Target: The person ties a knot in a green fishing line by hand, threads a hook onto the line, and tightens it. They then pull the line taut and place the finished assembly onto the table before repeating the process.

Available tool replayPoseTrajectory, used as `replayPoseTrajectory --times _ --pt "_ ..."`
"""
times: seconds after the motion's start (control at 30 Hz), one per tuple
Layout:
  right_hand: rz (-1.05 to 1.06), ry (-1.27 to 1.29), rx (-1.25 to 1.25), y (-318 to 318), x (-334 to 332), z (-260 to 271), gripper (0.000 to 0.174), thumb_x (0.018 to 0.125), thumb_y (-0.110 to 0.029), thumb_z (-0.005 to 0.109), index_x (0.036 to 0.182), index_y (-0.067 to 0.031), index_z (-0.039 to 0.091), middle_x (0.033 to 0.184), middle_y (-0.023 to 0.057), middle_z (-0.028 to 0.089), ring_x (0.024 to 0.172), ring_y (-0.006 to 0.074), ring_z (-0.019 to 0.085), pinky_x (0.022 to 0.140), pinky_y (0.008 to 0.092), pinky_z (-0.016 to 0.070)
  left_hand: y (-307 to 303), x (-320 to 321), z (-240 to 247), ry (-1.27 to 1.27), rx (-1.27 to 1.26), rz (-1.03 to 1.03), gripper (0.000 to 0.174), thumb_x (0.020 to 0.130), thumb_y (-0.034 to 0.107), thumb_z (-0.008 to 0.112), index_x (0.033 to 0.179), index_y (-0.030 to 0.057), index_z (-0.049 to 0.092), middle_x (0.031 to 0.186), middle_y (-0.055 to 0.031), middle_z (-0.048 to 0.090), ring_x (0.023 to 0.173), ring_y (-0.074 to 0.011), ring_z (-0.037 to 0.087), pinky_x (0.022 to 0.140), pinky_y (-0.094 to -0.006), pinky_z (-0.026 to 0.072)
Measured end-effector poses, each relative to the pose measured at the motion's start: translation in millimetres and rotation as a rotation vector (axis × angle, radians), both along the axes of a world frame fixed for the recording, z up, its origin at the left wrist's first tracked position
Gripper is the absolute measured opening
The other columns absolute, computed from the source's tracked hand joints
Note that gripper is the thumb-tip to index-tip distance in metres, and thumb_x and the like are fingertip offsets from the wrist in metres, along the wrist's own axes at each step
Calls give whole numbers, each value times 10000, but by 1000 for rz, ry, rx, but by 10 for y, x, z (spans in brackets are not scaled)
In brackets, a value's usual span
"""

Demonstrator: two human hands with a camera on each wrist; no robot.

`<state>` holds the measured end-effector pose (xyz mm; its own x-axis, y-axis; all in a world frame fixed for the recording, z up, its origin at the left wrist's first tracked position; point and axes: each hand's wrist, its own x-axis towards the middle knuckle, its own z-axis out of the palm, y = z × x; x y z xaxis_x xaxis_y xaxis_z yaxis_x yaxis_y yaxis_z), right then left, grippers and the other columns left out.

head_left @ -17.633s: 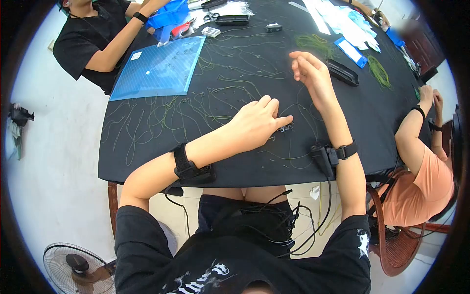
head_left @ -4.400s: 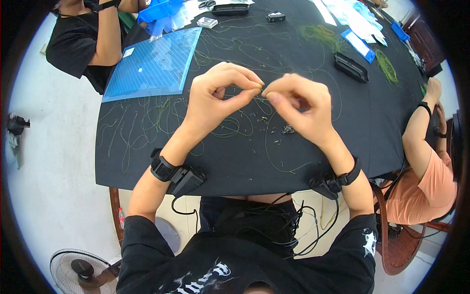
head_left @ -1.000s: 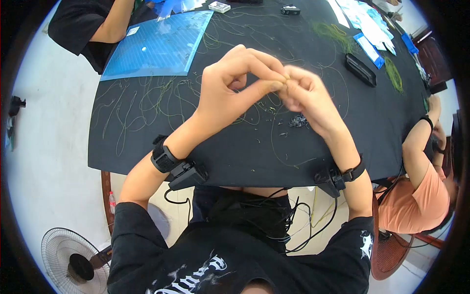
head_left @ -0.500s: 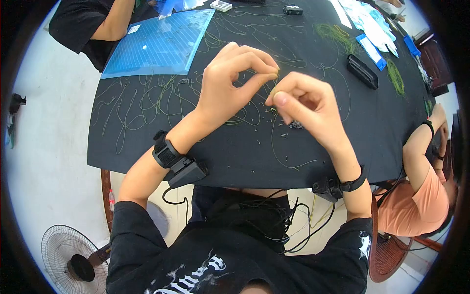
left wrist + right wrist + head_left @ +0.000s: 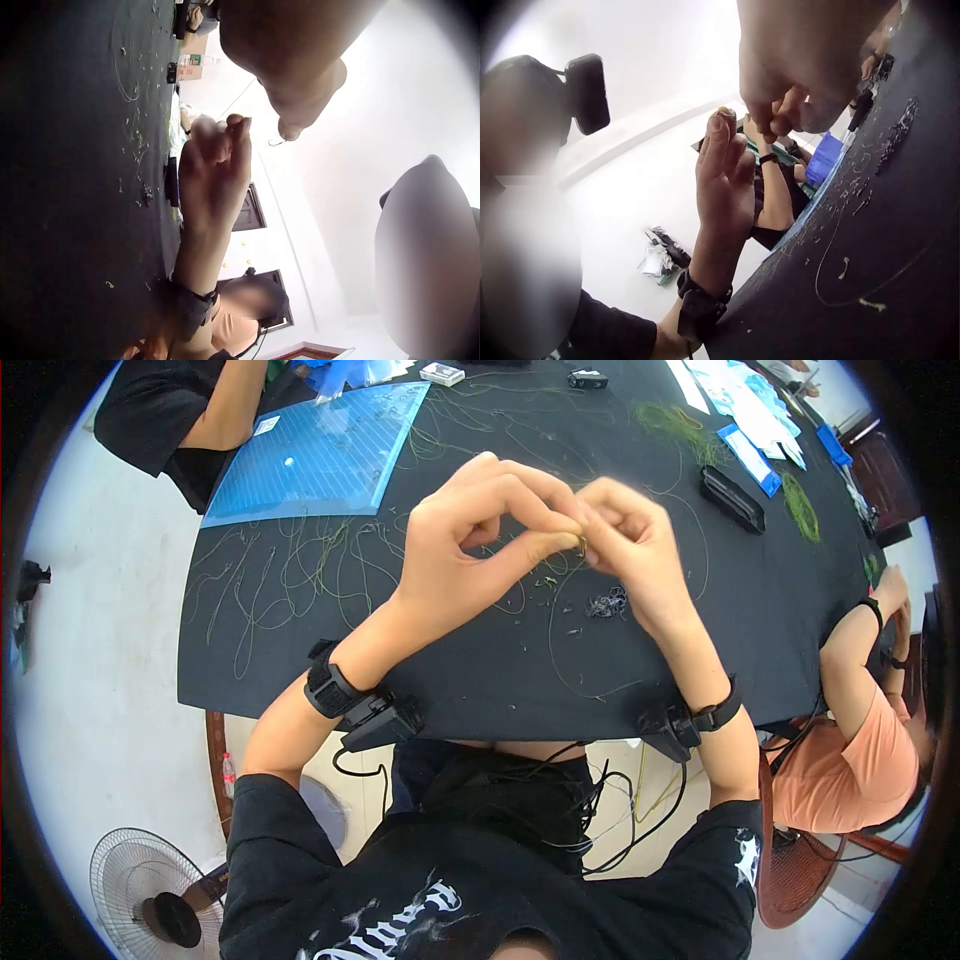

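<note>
My left hand (image 5: 432, 550) is raised over the black table, thumb and forefinger pinching a small fish hook (image 5: 274, 143) whose bend pokes out past the fingertips in the left wrist view. Right up against those fingertips is my right hand (image 5: 648, 565), its fingers curled in a pinch. A thin fishing line (image 5: 238, 99) runs between the two hands in the left wrist view; its end is hidden in the right fingers. Below them on the cloth lies a small heap of dark hooks (image 5: 607, 602), with green line scraps scattered beside it.
Loose strands of line (image 5: 265, 575) spread across the table's left side, near a blue plastic folder (image 5: 315, 455). An open black case (image 5: 732, 500), a coil of green line (image 5: 800, 508) and a blue-edged packet (image 5: 750, 458) lie to the right. Other people sit at both sides.
Long ago my left hand was at the hook heap; later both hands met over the table. Since half a second ago, my right hand has moved up from below to the left fingertips.
</note>
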<state>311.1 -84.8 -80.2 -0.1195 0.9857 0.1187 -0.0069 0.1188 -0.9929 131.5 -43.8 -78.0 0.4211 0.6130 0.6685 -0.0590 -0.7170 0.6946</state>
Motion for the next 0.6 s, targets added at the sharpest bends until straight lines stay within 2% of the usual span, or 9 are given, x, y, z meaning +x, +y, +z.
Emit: replayPoseTrajectory --times 0.07,0.17,0.27,0.37,0.47,0.57,0.6 --pt "85 -7 -6 -20 -51 -13 164 890 -196 594 849 -39 613 675 -38 553 579 20 462 519 171 349 24 -8 7 -16 -1 47 71 743 47 706 744 91 649 856 44 663 595 -26 350 451 -184 227" --pt "107 -37 36 -49 -142 -47 142 860 -162 628 806 -32 611 659 -30 567 570 19 480 511 175 356 62 -13 -21 -34 -71 113 65 752 45 691 741 88 643 852 34 664 591 -26 359 449 -186 236" --pt "51 -225 161 -118 -178 -34 114 839 -134 647 793 -35 614 617 -30 567 531 16 485 488 180 356 77 -13 7 -1 1 174 66 756 41 681 733 86 638 843 39 664 596 -35 379 448 -192 244" --pt "32 -256 253 -145 -188 11 81 825 -113 655 807 -40 626 588 -30 564 504 15 487 473 183 355 139 -37 -11 113 181 177 51 788 34 671 799 65 632 908 13 658 632 10 408 481 -146 268" --pt "19 -356 413 -131 -125 55 78 835 -118 644 837 -40 636 600 -22 568 511 17 494 481 180 361 161 -25 -23 192 328 181 77 747 25 686 774 73 632 890 13 661 656 -49 445 513 -184 313" --pt "-25 -169 309 -105 -68 89 92 853 -127 626 854 -37 640 611 -23 564 524 14 487 483 174 359 168 17 -9 185 438 134 110 669 40 711 691 91 617 811 33 658 632 -135 484 525 -229 412" --pt "-29 -120 291 -91 -43 107 116 872 -147 612 864 -32 632 623 -26 555 539 12 481 484 166 349 158 24 -5 189 448 135 111 666 48 716 691 92 618 810 39 657 630 -134 481 526 -232 414"
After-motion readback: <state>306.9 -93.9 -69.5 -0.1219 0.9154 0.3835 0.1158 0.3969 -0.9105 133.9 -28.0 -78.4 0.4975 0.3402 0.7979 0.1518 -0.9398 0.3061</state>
